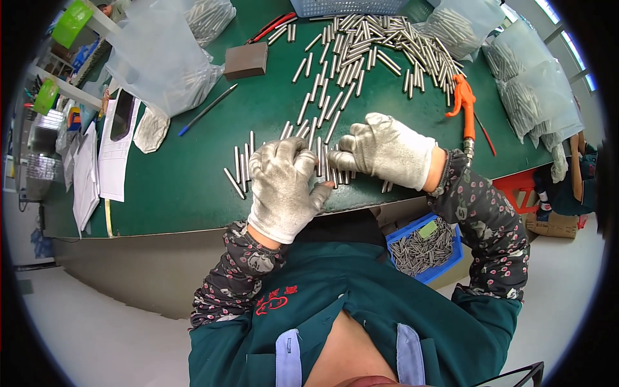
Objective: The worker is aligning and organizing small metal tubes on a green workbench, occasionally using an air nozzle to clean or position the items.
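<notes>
Short, shiny metal pins (319, 158) stand side by side in a row near the table's front edge, between my gloved hands. My left hand (282, 180) bends its fingers down over the row's left part, its thumb reaching right along the pins' near ends. From the right, my right hand (388, 149) closes its curled fingers and thumb on the row's right end. Both white gloves are soiled grey, and the palms hide some pins. A few loose pins (240, 169) lie just left of my left hand. A strand of pins leads back to a large pile (361, 48).
On the green table (187, 187) are a brown block (245, 60), a blue-capped pen (207, 109), red-handled pliers (271, 27) and an orange air gun (463, 106). Bags of pins (516, 97) line the right side. Below the edge sits a blue bin (438, 269) of pins.
</notes>
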Demonstrator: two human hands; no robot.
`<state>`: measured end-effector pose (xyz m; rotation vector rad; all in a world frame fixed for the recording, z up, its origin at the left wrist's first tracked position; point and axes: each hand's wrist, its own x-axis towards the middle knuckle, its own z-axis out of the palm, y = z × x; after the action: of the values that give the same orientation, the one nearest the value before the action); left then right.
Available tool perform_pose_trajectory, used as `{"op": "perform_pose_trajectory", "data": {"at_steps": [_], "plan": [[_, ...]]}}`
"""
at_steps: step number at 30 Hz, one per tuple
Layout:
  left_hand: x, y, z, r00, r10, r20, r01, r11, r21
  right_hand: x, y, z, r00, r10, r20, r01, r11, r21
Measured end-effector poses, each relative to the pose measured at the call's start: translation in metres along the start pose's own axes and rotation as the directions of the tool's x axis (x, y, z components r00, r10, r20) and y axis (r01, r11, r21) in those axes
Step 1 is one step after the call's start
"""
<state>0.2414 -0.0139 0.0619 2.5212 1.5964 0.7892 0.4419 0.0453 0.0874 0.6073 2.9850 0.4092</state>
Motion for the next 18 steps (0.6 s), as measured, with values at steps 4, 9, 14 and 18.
{"op": "perform_pose_trajectory", "data": {"at_steps": [4,9,14,18], "plan": [[0.0,-0.007,0.003,1.0,0.001,-0.012,-0.001,1.0,-0.004,0.005,-0.002,-0.004,0.997,-0.04,0.06,0.042,0.999,-0.032],[0.002,-0.006,0.004,1.0,-0.014,-0.016,0.015,1.0,0.014,0.001,-0.005,-0.003,0.998,-0.057,-0.002,0.057,0.996,-0.074],[0.009,-0.003,0.008,0.999,-0.028,-0.037,0.03,0.998,0.051,0.002,-0.005,-0.002,0.996,-0.078,-0.04,0.076,0.996,-0.049],[0.012,-0.005,0.009,0.999,-0.037,-0.027,0.038,0.998,0.049,-0.001,-0.006,0.001,0.995,-0.043,-0.093,0.041,0.999,-0.017]]}}
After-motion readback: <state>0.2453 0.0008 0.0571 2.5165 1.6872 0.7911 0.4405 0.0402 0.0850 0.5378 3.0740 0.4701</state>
